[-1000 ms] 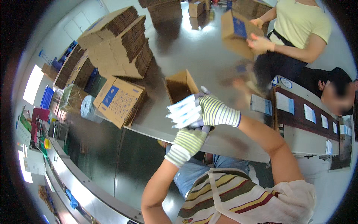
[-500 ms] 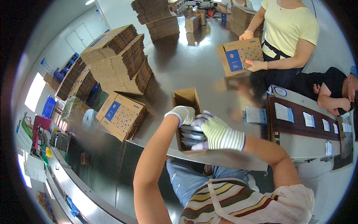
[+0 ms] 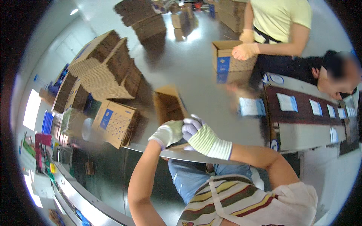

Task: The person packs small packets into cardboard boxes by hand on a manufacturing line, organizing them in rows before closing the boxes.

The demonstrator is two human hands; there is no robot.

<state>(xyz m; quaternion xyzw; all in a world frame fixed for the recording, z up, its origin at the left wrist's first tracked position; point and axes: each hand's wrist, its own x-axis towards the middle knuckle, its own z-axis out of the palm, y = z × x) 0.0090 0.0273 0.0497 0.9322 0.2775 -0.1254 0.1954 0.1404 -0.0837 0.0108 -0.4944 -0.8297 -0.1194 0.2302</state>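
Observation:
An open-topped brown cardboard box (image 3: 168, 104) stands near the front edge of the metal table, its near end covered by my gloved hands. My left hand (image 3: 168, 133), in a pale striped work glove, is closed over the box's near left side. Across from it my right hand (image 3: 203, 137), in a green-and-white striped glove with lilac-grey fingertips, bends its fingers over the near right rim. Its fingertips almost meet the left hand. What lies in the near end of the box is hidden.
Flattened cartons lie in a tall stack (image 3: 103, 67) and a smaller pile (image 3: 113, 122) on the left. White-and-blue packets (image 3: 252, 107) lie at right, several on a dark conveyor belt (image 3: 301, 116). Across the table, a gloved co-worker handles another carton (image 3: 222, 56); another person leans by the belt.
My hands have shifted left and nearer together at the box's near end; my right hand no longer reaches down inside. The co-worker's carton now stands upright and open on the table.

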